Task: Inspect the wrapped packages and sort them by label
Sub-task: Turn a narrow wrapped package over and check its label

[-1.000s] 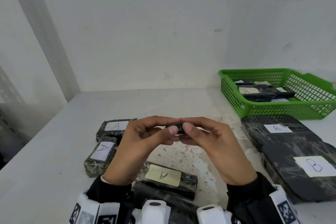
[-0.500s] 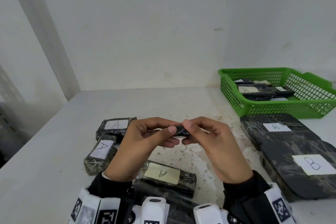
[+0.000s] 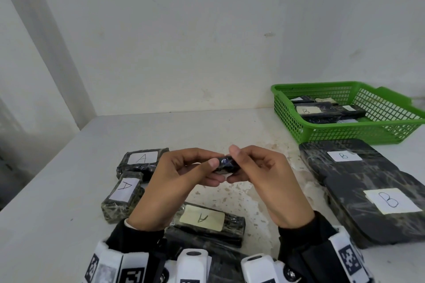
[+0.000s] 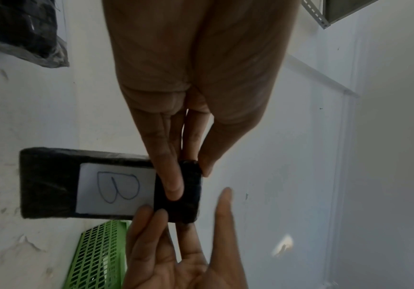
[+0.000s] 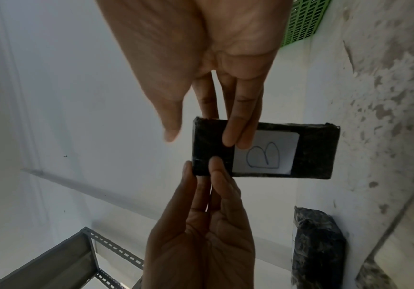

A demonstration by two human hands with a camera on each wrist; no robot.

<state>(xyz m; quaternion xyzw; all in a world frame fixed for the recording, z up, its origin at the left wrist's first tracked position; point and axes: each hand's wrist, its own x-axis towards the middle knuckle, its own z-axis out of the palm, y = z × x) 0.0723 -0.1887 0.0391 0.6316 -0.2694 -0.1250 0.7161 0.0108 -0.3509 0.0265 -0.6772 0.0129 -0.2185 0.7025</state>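
Observation:
Both hands hold one small black wrapped package (image 3: 226, 164) above the middle of the table. My left hand (image 3: 216, 172) pinches its left end between thumb and fingers, and my right hand (image 3: 233, 165) pinches the other end with the thumb on top. The head view shows only the package's dark end. The wrist views show its face: a white label with a handwritten B (image 4: 116, 188) on the package (image 4: 49, 185), with my left fingers (image 4: 173, 185) lying across it. From the right wrist, the label (image 5: 265, 154) is partly covered by my right fingertips (image 5: 238, 136).
Three wrapped packages marked A (image 3: 142, 158) (image 3: 123, 193) (image 3: 204, 220) lie at the left and front. Two larger packages marked B (image 3: 345, 161) (image 3: 379, 209) lie at the right. A green basket (image 3: 345, 135) at the back right holds several more packages. A wall stands behind the table.
The hands have turned the package between them, so its dark end now faces the head camera and the right thumb sits higher. They have stayed at the same place over the table.

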